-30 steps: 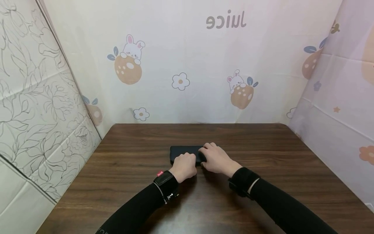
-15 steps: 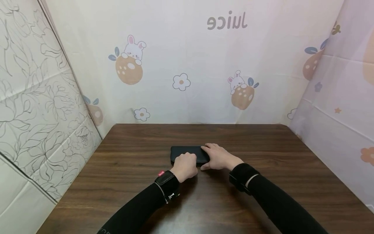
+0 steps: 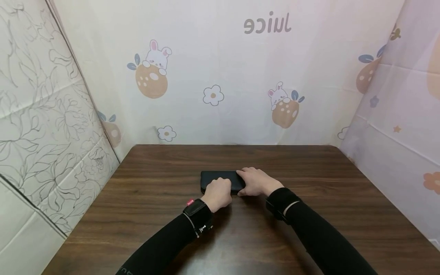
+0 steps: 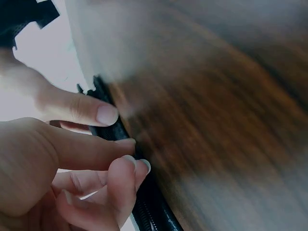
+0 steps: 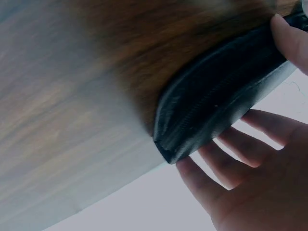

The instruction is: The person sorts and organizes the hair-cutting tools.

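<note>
A black zip-around wallet (image 3: 217, 176) lies flat near the middle of the table. Along its near edge, my left hand (image 3: 217, 194) has its fingers curled and its fingertips pinch at the zipper; the pull itself is hidden. In the left wrist view, zipper teeth (image 4: 149, 220) show below the left fingertips. My right hand (image 3: 256, 181) holds the wallet's right end, thumb on the near side and fingers on the far side. The right wrist view shows the rounded end of the wallet (image 5: 211, 94), with the right fingers (image 5: 224, 166) spread along one side.
The brown wooden table (image 3: 154, 229) extends around both arms. A printed cloth (image 3: 213, 126) with rabbits and flowers hangs behind its far edge. More patterned cloth walls stand at the left (image 3: 62, 126) and right (image 3: 402, 126).
My right hand has slid outward from over the wallet to its right end, spread its fingers, then come in around that end. The left hand has stayed almost still.
</note>
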Action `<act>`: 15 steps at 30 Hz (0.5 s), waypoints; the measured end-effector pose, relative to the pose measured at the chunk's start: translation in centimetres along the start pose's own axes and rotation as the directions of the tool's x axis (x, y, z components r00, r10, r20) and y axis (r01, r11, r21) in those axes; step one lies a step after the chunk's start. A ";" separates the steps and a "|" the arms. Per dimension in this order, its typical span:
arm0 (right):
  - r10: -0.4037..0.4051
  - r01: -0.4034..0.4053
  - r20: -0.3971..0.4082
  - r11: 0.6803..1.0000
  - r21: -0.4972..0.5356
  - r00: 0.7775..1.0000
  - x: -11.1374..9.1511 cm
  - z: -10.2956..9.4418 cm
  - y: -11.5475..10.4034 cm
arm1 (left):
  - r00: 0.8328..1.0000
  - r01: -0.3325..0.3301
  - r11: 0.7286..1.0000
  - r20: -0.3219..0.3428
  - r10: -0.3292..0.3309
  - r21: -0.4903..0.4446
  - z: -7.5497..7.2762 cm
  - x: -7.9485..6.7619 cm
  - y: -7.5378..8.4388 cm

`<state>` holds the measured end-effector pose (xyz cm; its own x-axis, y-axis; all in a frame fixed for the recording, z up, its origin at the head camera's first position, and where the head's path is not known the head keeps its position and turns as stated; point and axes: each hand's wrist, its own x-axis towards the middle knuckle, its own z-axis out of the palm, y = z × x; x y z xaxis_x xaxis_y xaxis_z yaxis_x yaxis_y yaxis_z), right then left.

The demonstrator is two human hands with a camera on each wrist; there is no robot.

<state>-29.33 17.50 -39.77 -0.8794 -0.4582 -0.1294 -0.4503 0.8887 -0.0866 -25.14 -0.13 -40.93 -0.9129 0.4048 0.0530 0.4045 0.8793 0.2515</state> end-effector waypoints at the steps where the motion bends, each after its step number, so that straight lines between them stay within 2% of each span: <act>1: 0.000 0.000 0.002 1.000 -0.002 1.000 0.0 0.0 -0.1 | 1.000 0.006 1.000 0.002 -0.006 -0.009 0.0 0.0 0.0; 4: 0.007 -0.007 0.011 1.000 -0.010 1.000 0.0 -0.1 -0.5 | 1.000 0.024 1.000 0.014 -0.024 -0.015 -0.2 -0.1 0.0; 11: 0.031 -0.030 0.021 0.999 -0.045 0.999 -0.2 0.1 -0.9 | 1.000 0.014 0.998 0.014 -0.015 0.063 -0.2 -0.1 0.4; 15: 0.028 -0.026 0.035 0.998 -0.050 0.999 -0.2 -0.2 -0.9 | 0.999 0.023 0.998 0.026 -0.024 0.054 -0.2 -0.1 0.4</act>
<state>-28.77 16.82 -39.46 -0.8855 -0.4337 -0.1667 -0.4345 0.9000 -0.0333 -24.90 0.13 -40.60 -0.9207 0.3898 0.0221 0.3861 0.9006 0.1998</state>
